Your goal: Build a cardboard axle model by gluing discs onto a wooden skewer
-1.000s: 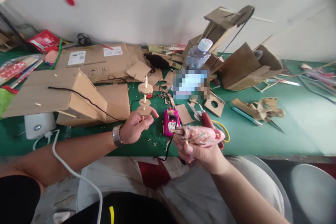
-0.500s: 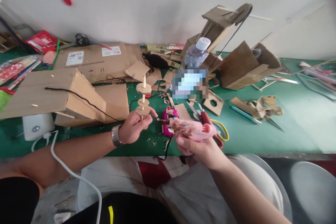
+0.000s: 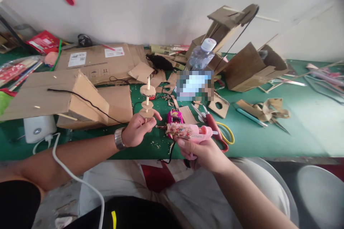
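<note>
Stick point(image 3: 147, 99): slim wood, likely light and stiff; upright above the surface point(image 3: 252, 143)
Discs point(image 3: 147, 90): thin cardboard, threaded on the stick, probably easily creased
Left grip point(image 3: 136, 130): pinched round the stick's lower end, the best hold
Right grip point(image 3: 206, 152): curled round the glue gun point(image 3: 197, 134); handle safest, nozzle probably hot

A black short-sleeved top point(image 3: 139, 213) with a yellow strip point(image 3: 114, 219), and a silver wristband point(image 3: 119, 139).
</note>
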### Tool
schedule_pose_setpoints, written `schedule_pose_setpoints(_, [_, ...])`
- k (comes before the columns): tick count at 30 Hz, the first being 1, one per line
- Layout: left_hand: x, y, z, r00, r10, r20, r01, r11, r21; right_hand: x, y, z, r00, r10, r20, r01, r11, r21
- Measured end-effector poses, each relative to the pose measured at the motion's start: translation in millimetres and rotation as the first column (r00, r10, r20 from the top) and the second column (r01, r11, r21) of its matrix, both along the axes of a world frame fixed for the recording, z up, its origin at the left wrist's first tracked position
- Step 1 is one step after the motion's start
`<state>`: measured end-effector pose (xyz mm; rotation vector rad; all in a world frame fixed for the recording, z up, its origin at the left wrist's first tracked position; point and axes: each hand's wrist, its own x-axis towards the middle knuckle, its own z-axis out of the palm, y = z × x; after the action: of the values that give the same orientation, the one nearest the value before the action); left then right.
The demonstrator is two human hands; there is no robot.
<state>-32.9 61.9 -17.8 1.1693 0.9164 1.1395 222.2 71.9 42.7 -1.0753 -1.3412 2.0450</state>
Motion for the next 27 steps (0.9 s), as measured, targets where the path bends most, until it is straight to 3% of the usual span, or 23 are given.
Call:
schedule_pose_setpoints(5, [-0.2, 0.0, -2.9, 1.000, 0.005, 0.015, -0.005, 1.000, 0.008, -2.8, 0.3, 9.6, 1.000, -0.010, 0.018, 0.009, 0.998, 0.057])
schedule_pose_setpoints(9, [1.3, 0.9, -2.5, 0.999, 0.025, 0.036, -0.024, 1.000, -0.018, -5.8, -1.9, 14.1, 1.000, -0.014, -0.002, 0.014, 0.973, 0.229])
schedule_pose_setpoints(16, [8.2, 4.7, 1.4, 0.979, 0.054, 0.196, -0.036, 0.995, -0.095, -6.0, -7.2, 6.5, 0.997, -0.018, 0.077, -0.031, 0.807, 0.590])
schedule_pose_setpoints(27, [13.6, -0.9, 3.5, 0.965, 0.031, 0.261, 0.040, 0.965, -0.260, -12.1, -7.7, -3.8, 0.973, -0.061, 0.224, -0.121, 0.689, 0.714])
